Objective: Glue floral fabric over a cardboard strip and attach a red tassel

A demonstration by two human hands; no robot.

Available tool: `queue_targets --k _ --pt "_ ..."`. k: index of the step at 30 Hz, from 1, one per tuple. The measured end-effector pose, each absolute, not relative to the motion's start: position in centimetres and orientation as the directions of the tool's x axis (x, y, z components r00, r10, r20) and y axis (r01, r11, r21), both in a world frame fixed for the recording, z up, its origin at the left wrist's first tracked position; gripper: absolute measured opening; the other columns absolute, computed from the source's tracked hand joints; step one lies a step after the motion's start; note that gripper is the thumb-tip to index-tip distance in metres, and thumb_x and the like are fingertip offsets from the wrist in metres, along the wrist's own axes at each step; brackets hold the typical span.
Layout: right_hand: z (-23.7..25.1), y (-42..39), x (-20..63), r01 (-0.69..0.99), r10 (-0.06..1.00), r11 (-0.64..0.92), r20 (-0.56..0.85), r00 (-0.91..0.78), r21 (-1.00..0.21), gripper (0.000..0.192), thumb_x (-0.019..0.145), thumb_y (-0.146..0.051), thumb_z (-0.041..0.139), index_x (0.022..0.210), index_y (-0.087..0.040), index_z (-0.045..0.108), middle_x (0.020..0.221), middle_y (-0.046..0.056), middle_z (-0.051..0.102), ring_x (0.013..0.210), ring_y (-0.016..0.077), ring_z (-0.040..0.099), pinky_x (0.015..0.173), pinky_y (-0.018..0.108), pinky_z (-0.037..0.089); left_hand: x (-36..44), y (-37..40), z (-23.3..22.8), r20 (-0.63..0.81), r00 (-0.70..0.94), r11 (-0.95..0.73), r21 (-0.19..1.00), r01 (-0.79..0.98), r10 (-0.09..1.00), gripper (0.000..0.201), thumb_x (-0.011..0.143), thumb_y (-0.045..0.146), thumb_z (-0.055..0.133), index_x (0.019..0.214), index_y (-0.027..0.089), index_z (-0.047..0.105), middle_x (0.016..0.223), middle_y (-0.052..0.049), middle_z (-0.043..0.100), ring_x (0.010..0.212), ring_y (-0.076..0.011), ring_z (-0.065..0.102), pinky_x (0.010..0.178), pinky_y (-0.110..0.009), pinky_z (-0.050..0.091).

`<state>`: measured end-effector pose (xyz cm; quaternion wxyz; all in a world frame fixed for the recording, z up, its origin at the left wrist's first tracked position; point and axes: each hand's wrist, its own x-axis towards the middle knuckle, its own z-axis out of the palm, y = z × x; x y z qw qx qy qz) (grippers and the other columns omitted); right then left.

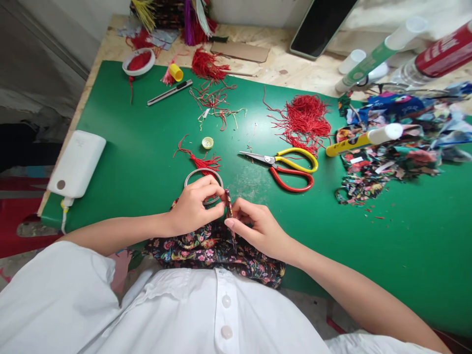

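My left hand (197, 204) is closed, its fingertips pinching the top of a narrow strip of dark floral fabric (229, 204). Against the strip's right side my right hand (256, 226) is closed too, thumb and curled fingers gripping it lower down. Gathered dark floral cloth (210, 250) hangs below both hands at the table edge; I cannot tell how the strip joins it. Partly behind my left fingers shows a pale ring (189, 177). Just beyond it lie a red tassel (202, 161) and a small pale yellow cap (207, 143).
Scissors (291, 167) with yellow and red handles lie right of centre on the green mat (368, 255). Beyond them are red threads (304, 120), a utility knife (169, 92), fabric scraps (401, 152) and a yellow glue tube (363, 140). A white power bank (78, 164) sits at left.
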<state>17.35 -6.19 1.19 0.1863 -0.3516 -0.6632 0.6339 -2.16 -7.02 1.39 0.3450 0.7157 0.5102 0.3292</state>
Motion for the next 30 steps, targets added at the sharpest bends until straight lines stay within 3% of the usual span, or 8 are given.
queue_targets --k 7,15,23,26,30 --pt "1.0 -5.9 17.6 0.17 0.665 -0.236 -0.286 -0.69 -0.957 0.035 0.09 -0.051 0.06 0.08 -0.02 0.049 0.062 -0.005 0.053 0.055 0.0093 0.047 0.052 0.021 0.036 -2.3 -6.8 1.4 0.092 0.253 -0.21 0.844 0.494 0.963 0.006 0.08 0.012 0.059 0.075 0.016 0.062 0.075 0.002 0.051 0.064 -0.0083 0.045 0.059 -0.021 0.037" --pt "1.1 -5.3 17.7 0.05 0.66 -0.364 -0.295 -0.691 -0.93 0.037 0.092 -0.054 0.057 0.08 -0.02 0.047 0.065 -0.004 0.055 0.058 0.0092 0.049 0.059 0.022 0.042 -2.7 -6.5 1.6 0.038 0.266 -0.165 0.865 0.474 0.963 0.007 0.081 0.015 0.06 0.075 0.016 0.062 0.074 0.002 0.051 0.064 -0.0091 0.044 0.06 -0.022 0.038" --pt "1.1 -4.5 18.2 -0.002 0.57 -0.58 -0.404 -0.716 -0.814 0.037 0.088 -0.051 0.061 0.077 -0.021 0.044 0.069 0.001 0.066 0.056 0.0126 0.059 0.053 0.024 0.046 -3.3 -5.9 2.3 -0.006 0.313 -0.131 0.899 0.417 0.95 0.009 0.081 0.017 0.06 0.071 0.017 0.061 0.075 0.001 0.055 0.063 -0.0092 0.044 0.059 -0.023 0.038" --pt "1.2 -4.0 18.7 0.024 0.537 -0.625 -0.451 -0.713 -0.781 0.038 0.086 -0.049 0.063 0.072 -0.021 0.041 0.06 -0.003 0.059 0.047 0.0106 0.051 0.045 0.021 0.04 -3.7 -5.5 2.5 -0.071 0.345 -0.062 0.931 0.359 0.936 0.01 0.079 0.018 0.061 0.069 0.017 0.061 0.073 0.001 0.052 0.064 -0.0097 0.044 0.056 -0.022 0.037" --pt "1.6 -3.2 19.9 0.1 0.586 -0.498 -0.419 -0.694 -0.861 0.043 0.084 -0.047 0.065 0.064 -0.02 0.04 0.054 -0.008 0.033 0.044 0.0059 0.029 0.04 0.019 0.022 -4.1 -4.9 2.7 -0.162 0.403 0.037 0.953 0.301 0.901 0.01 0.077 0.02 0.061 0.067 0.017 0.06 0.071 0.001 0.05 0.064 -0.0105 0.045 0.055 -0.023 0.038"
